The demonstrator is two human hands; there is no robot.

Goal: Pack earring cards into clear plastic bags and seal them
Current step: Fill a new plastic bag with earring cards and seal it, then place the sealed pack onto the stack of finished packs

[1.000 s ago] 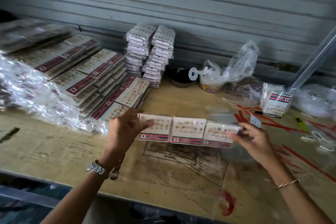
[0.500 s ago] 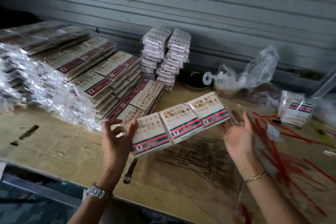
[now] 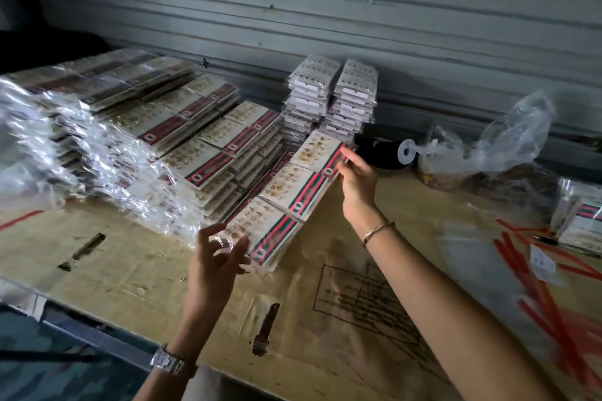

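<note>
A clear bag holding three earring cards in a row point(image 3: 286, 195), white with red and green stripes, lies slanted against the right side of the big pile of bagged cards point(image 3: 136, 137). My left hand point(image 3: 218, 254) pinches the bag's near end, fingers curled round the plastic flap. My right hand point(image 3: 356, 181) holds the far end by its striped edge, up near the two tall stacks of white cards point(image 3: 332, 101).
The table is covered with brown cardboard point(image 3: 325, 303). A black tape roll point(image 3: 384, 153) and a crumpled plastic bag point(image 3: 488, 153) sit at the back right. Loose clear bags with red strips point(image 3: 537, 270) and a small card stack point(image 3: 580, 221) lie at the right.
Both hands carried the bagged row of three cards left and away, from above the table's middle to the side of the big pile. My right hand, off it half a second ago, now holds the far end.
</note>
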